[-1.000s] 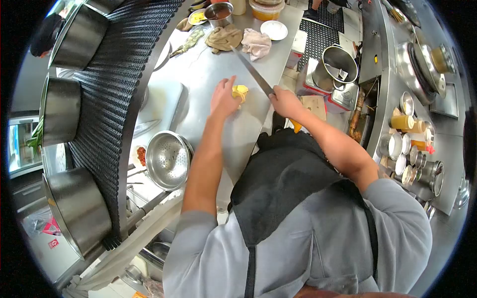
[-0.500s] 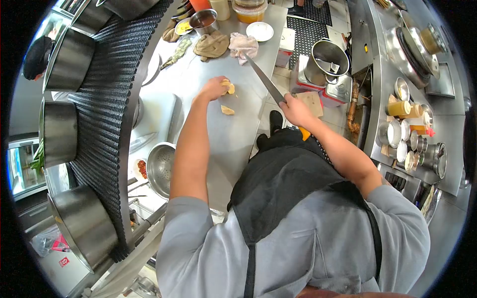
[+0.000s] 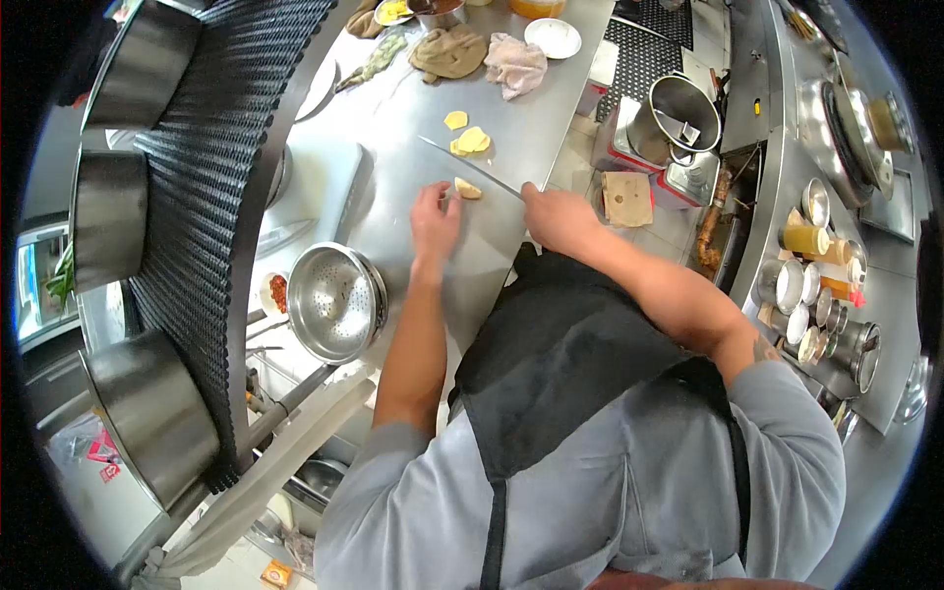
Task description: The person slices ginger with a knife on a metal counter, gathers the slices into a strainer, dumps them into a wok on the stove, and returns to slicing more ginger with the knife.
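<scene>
My right hand (image 3: 560,218) is wrapped round the handle of a large knife (image 3: 477,168), its blade pointing left over the steel counter (image 3: 393,231). Just left of a small tan-skinned, pale yellow piece (image 3: 469,188), perhaps ginger, is my left hand (image 3: 436,224), thumb and fingers apart. Whether a fingertip touches the piece is unclear. Beyond the blade lie several pale yellow slices (image 3: 474,140) in a small pile, with one slice (image 3: 455,120) apart from them.
Crumpled cloths (image 3: 516,65) and a white plate (image 3: 553,38) sit at the counter's far end. A perforated steel colander (image 3: 334,303) stands left of my forearm. A ribbed black shelf (image 3: 202,187) with pots runs along the left. A tall pot (image 3: 678,118) is at right.
My left hand has let go of the slices, now lying on the counter, and drawn back beside the remaining piece. The knife has swung left and lower over the counter. The view has shifted.
</scene>
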{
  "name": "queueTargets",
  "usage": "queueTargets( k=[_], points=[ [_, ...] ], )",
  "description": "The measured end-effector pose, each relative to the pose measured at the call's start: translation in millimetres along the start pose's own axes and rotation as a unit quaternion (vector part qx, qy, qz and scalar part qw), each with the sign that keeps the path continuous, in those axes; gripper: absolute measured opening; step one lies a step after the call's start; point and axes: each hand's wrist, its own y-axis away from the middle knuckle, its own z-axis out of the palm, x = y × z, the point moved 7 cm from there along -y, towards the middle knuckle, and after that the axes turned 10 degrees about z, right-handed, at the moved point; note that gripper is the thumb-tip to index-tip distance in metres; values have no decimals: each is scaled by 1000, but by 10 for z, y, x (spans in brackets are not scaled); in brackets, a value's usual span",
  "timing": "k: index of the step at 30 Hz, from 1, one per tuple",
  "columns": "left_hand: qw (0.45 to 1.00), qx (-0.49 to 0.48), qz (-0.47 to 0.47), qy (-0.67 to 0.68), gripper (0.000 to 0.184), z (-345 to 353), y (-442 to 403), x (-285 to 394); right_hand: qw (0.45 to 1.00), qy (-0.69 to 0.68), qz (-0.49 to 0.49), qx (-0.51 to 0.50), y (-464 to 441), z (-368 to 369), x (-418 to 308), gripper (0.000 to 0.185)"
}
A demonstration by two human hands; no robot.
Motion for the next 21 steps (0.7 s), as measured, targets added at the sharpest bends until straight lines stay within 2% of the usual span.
queueTargets(
  k=[3, 7, 10, 21],
  points=[
    [992, 65, 106, -12, 27, 65, 40, 128, 999, 34, -22, -12, -43, 1, -171, 20],
    [991, 75, 108, -16, 21, 110, 3, 145, 998, 55, -23, -18, -90, 74, -248, 20],
    [986, 83, 145, -27, 19, 130, -13, 150, 998, 58, -26, -19, -91, 98, -267, 21],
    [985, 93, 142, -19, 19, 176, -7, 128, 998, 48, -23, -27, -81, 135, -261, 19]
  ],
)
